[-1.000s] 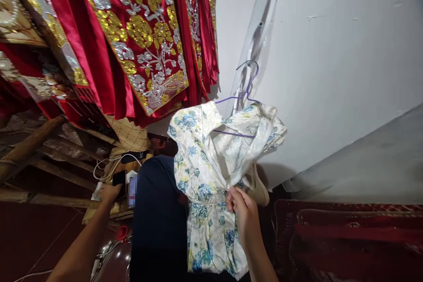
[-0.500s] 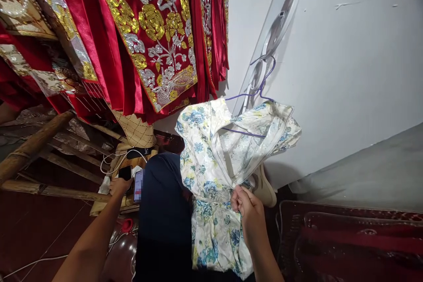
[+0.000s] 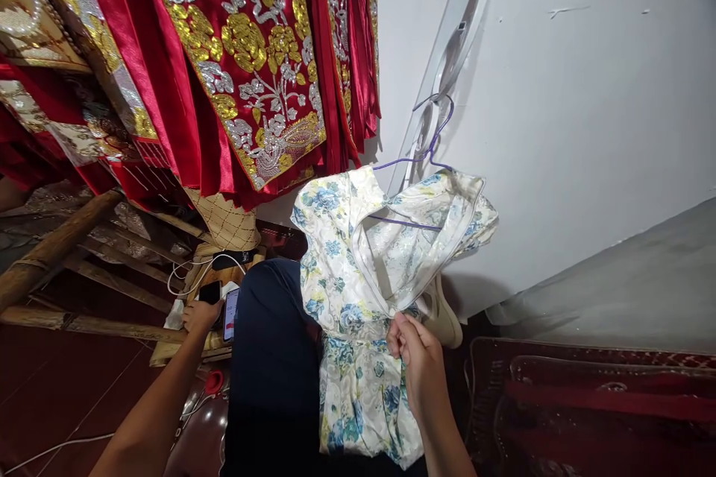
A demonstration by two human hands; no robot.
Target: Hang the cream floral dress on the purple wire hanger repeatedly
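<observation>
Head camera looked down at a floral dress (image 3: 358,358) draped over the person's lap, its top on a purple wire hanger (image 3: 417,164) whose hook leaned near a clear plastic strip (image 3: 447,59) against the white wall (image 3: 587,104). The right hand (image 3: 417,358) sat at the bottom of the dress's open neckline, fingers (image 3: 398,334) pinched together on the piped edge where the two sides met. The left hand (image 3: 198,313) was stretched well away to the left, resting on a dark phone (image 3: 209,292) beside a second, lit phone (image 3: 230,313) on a low wooden stand (image 3: 184,346); its fingers looked curled loosely over the dark phone, though the view was too small to tell whether they gripped it. White charging cables (image 3: 190,276) ran up from the phones. Red garments with gold and silver embroidery (image 3: 251,74) hung above, just beside the dress's left shoulder. The dress appeared to be thin, glossy satin: light, limp and likely slippery, so it would slide off the lap or the hanger easily. The firmest hold was probably the piped neckline or a shoulder seam, with the hanger steadied separately. A dark red bag (image 3: 593,402) lay at lower right on the floor.
</observation>
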